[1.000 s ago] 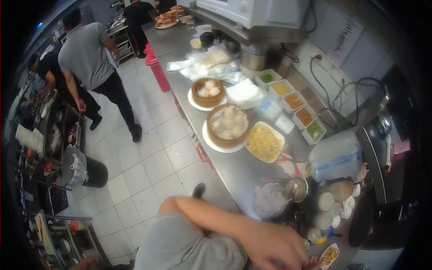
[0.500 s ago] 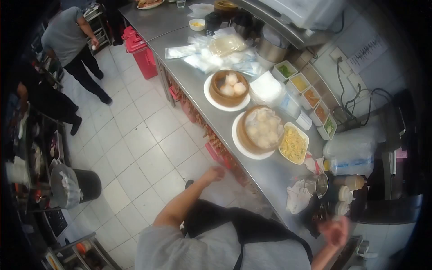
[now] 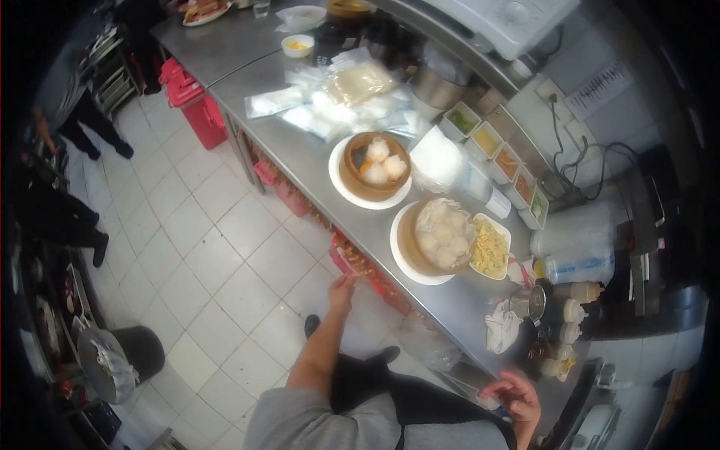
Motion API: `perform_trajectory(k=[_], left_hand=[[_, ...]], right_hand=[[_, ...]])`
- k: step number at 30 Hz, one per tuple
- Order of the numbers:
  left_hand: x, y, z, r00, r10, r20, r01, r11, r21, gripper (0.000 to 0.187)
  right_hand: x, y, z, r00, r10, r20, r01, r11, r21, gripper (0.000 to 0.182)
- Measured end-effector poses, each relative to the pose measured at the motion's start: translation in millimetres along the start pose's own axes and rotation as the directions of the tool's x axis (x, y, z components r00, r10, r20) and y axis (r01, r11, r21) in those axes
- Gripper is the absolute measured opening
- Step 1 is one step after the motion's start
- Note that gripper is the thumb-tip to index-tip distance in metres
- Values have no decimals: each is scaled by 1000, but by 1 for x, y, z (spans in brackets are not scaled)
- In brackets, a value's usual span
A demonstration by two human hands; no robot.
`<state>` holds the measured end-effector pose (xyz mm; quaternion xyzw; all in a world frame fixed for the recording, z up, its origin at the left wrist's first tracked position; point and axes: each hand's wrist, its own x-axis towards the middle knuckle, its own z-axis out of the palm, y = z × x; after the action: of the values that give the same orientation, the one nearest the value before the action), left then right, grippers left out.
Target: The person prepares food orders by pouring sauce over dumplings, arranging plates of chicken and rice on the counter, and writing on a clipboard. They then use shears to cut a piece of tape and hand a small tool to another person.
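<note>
My left hand (image 3: 343,290) hangs over the floor beside the steel table (image 3: 322,191), its fingers loosely extended with nothing visible in them. Low at the table's near edge is my right hand (image 3: 514,396), fingers apart and partly curled, with no held object visible. A bamboo steamer of several pale dumplings (image 3: 445,236) sits on a white plate (image 3: 401,259). Farther along, a smaller steamer (image 3: 358,180) holds dumplings on another white plate (image 3: 341,184). A white dish of yellow chopped food (image 3: 490,249) touches the larger steamer's side.
Plastic packets (image 3: 330,105) lie farther back, and topping tubs (image 3: 486,140) line the wall. Bottles (image 3: 574,311) and a cloth (image 3: 502,326) are near the right corner. A red bin (image 3: 196,112), a grey bin (image 3: 139,352) and co-workers (image 3: 64,202) are at left.
The view has shifted. My left hand has lowered and straightened out over the floor. My right hand has moved from beside the bottles to the table's near edge. The co-workers appear farther left.
</note>
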<state>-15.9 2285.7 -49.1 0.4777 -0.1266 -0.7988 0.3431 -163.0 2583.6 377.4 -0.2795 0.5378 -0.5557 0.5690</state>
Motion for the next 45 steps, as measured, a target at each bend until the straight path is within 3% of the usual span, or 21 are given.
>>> perform_trajectory(k=[4,6,7,11,13,15,16,18,20,21,22,23,25,27,29,31,35,37,43,44,45], left_hand=[[-3,2,-59,964,225,-145,-188,955,231,34],[-19,18,-86,966,253,51,-243,823,513,33],[-44,33,-79,971,158,181,-226,856,465,32],[-187,78,56,872,21,488,-365,692,623,22],[-245,67,135,797,-60,602,-430,643,634,24],[-290,40,205,298,-37,954,-872,396,288,24],[-310,23,234,271,-58,961,-881,387,271,24],[-344,-8,288,41,-81,996,-975,216,58,32],[-370,-33,323,57,-99,993,-963,256,81,30],[-376,-43,336,57,-35,998,-969,237,64,29],[-382,-53,348,57,31,998,-974,220,49,28],[-382,-62,354,47,16,999,-973,226,42,28],[-375,-73,356,118,-43,992,-965,229,125,25],[-379,-81,366,107,-117,987,-974,188,128,20],[-388,-87,379,103,-188,977,-982,139,130,15],[-398,-95,394,204,-303,931,-959,128,252,13],[-411,-110,422,288,-340,895,-939,81,333,12],[-418,-118,436,301,-337,892,-941,46,335,12],[-423,-133,462,317,-375,871,-943,-24,332,13],[-423,-135,466,291,-391,873,-953,-40,300,14],[-422,-136,468,294,-394,871,-952,-43,302,14]], right_hand=[[3,-1,-14,984,41,176,-31,998,-61,67],[2,1,-32,966,10,257,11,997,-82,62],[2,2,-39,962,-3,272,30,995,-94,59],[8,13,-62,982,89,164,0,879,-477,57],[10,34,-71,966,-226,128,228,499,-836,64],[2,44,-82,871,-468,147,372,435,-820,66],[-11,36,-94,860,-494,124,367,431,-824,66],[-36,7,-114,992,-121,-25,90,844,-528,59],[-83,-3,-154,917,-352,-190,147,738,-658,43],[-92,18,-188,703,-670,-240,276,567,-776,38],[-125,1,-213,734,-525,-432,240,795,-557,31],[-155,-1,-242,664,-393,-636,174,909,-380,29],[-215,6,-301,350,-326,-878,255,935,-245,33],[-260,21,-366,10,-315,-949,85,946,-313,39],[-294,49,-434,-160,-224,-961,-7,974,-226,39],[-316,114,-521,-335,-209,-919,-183,971,-154,37],[-321,129,-568,-505,-85,-859,-8,996,-94,38],[-314,162,-603,-595,-124,-794,256,908,-333,37],[-285,203,-622,-602,-384,-700,-99,906,-412,40],[-280,199,-610,-601,-379,-704,-97,908,-407,40],[-276,181,-586,-591,-193,-783,24,967,-255,41]])
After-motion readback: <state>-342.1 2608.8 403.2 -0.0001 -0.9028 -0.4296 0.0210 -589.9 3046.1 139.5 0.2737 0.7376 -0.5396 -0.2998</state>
